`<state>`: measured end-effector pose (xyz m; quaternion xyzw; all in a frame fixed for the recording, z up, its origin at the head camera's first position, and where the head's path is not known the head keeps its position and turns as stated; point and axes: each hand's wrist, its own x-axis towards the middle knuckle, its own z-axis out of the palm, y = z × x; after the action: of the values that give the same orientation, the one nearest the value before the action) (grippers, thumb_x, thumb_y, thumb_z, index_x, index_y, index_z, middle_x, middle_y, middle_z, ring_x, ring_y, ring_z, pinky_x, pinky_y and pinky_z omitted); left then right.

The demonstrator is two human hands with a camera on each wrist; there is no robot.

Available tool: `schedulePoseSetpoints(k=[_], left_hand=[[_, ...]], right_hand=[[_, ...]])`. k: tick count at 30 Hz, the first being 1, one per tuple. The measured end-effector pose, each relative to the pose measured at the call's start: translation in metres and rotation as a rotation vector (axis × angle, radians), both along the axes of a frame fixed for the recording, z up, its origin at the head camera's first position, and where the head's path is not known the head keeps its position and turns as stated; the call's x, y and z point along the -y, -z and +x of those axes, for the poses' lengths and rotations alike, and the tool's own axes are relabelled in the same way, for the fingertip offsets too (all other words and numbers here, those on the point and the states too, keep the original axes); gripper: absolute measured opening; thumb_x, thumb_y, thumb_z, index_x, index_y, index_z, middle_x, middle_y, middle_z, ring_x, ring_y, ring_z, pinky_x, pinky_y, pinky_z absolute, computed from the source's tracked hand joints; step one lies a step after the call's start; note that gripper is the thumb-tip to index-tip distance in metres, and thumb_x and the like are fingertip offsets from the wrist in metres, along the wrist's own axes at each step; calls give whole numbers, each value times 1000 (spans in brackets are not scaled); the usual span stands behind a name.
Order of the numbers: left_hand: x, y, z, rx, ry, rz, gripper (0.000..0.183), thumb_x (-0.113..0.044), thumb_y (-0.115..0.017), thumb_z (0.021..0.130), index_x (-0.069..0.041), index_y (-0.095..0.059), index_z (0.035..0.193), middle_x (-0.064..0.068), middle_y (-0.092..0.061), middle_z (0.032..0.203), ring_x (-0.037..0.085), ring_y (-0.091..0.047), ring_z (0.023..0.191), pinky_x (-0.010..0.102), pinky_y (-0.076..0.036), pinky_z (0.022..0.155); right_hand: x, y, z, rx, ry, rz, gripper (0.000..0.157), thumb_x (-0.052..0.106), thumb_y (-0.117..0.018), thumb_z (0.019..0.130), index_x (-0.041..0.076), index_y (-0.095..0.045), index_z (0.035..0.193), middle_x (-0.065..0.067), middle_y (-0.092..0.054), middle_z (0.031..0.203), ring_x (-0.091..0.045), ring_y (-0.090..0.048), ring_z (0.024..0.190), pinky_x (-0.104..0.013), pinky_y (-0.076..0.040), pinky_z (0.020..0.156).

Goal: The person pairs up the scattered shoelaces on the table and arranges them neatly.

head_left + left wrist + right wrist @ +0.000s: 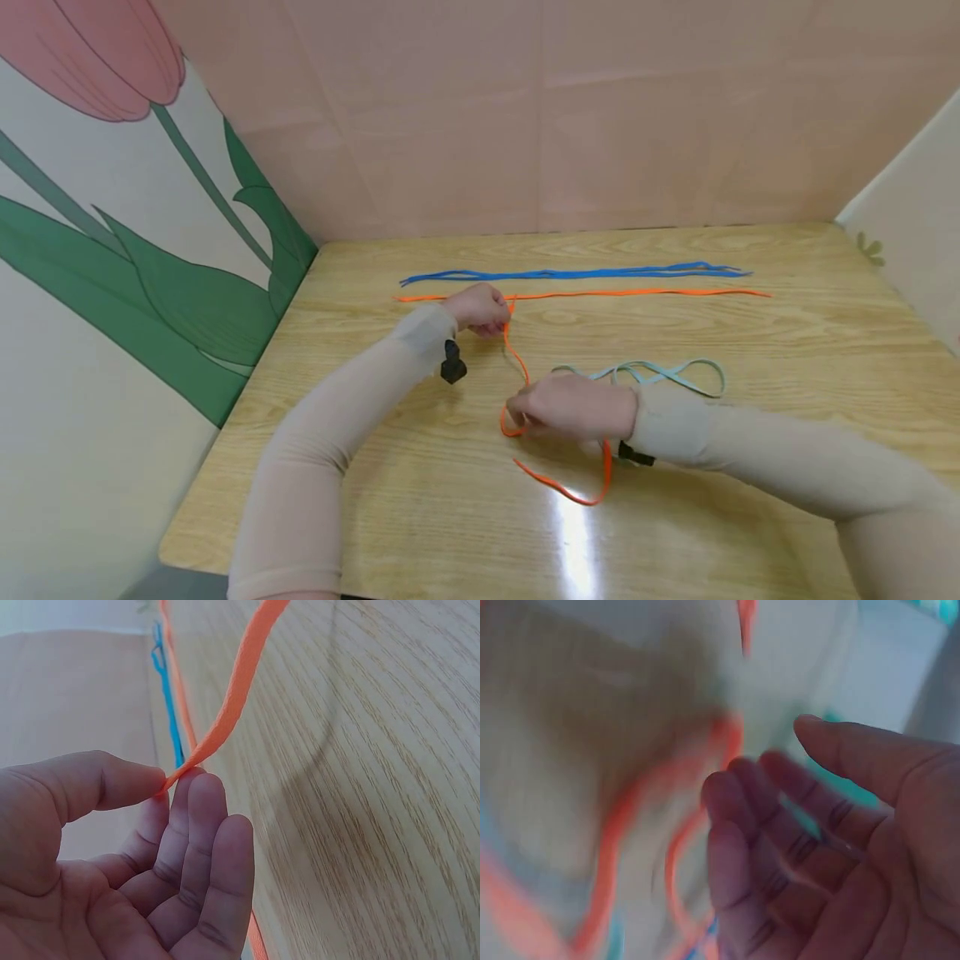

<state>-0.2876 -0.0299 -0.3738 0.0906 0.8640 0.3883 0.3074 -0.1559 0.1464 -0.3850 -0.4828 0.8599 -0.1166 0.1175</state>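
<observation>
A flat orange lace (516, 357) runs from my left hand (482, 310) down toward my right hand (576, 406). In the left wrist view, the left thumb and a fingertip pinch one end of this lace (234, 697); the other fingers are loosely bent. Over the middle of the table, the right hand hovers at the lace's lower part. Its thumb stands apart from the fingers in the right wrist view, and the blurred lace (609, 847) passes by the fingertips, apparently ungripped. The lace's loose tail (581, 500) curves on the table below the right hand.
Several blue laces (570, 273) lie straight along the back of the wooden table (420, 517). Just in front of them stretches another orange lace (637, 292). A pale green lace (701, 363) lies looped behind the right wrist, partly covered. Walls border the back and sides.
</observation>
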Motion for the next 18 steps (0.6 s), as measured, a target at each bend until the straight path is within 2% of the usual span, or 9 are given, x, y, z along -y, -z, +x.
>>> schedulePoseSetpoints(k=[3, 7, 11, 16, 18], left_hand=[[0, 1, -2, 3, 6, 0, 13, -10, -55, 97, -1, -61, 90, 9, -62, 81, 20, -60, 71, 44, -54, 87], [1, 3, -3, 16, 3, 5, 12, -10, -55, 97, -3, -59, 89, 8, -62, 81, 21, -60, 73, 45, -54, 88], [1, 3, -3, 19, -4, 6, 12, -10, -55, 96, -3, -59, 88, 9, -62, 81, 23, -61, 75, 46, -53, 89], [1, 4, -3, 17, -10, 8, 11, -10, -55, 96, -3, -59, 88, 8, -61, 79, 21, -60, 72, 46, -53, 89], [1, 4, -3, 18, -12, 12, 12, -9, -55, 96, -3, -58, 87, 8, -61, 78, 19, -59, 69, 46, -53, 89]], right_hand=[[12, 11, 15, -16, 26, 71, 23, 27, -73, 84, 17, -52, 83, 10, -47, 67, -7, -48, 56, -23, -41, 50], [21, 19, 25, -120, 72, 158, 34, 35, -77, 80, 16, -49, 86, 5, -49, 69, -12, -53, 55, -28, -42, 43], [24, 23, 27, -165, 68, 164, 27, 25, -74, 82, 15, -49, 85, 4, -48, 66, -12, -49, 50, -27, -37, 39], [25, 24, 26, -155, -6, 123, 22, 3, -68, 80, 14, -48, 80, 4, -48, 66, -9, -44, 51, -21, -38, 46], [26, 23, 27, -150, -15, 111, 21, 2, -66, 81, 14, -49, 80, 3, -49, 68, -9, -45, 53, -21, -39, 48]])
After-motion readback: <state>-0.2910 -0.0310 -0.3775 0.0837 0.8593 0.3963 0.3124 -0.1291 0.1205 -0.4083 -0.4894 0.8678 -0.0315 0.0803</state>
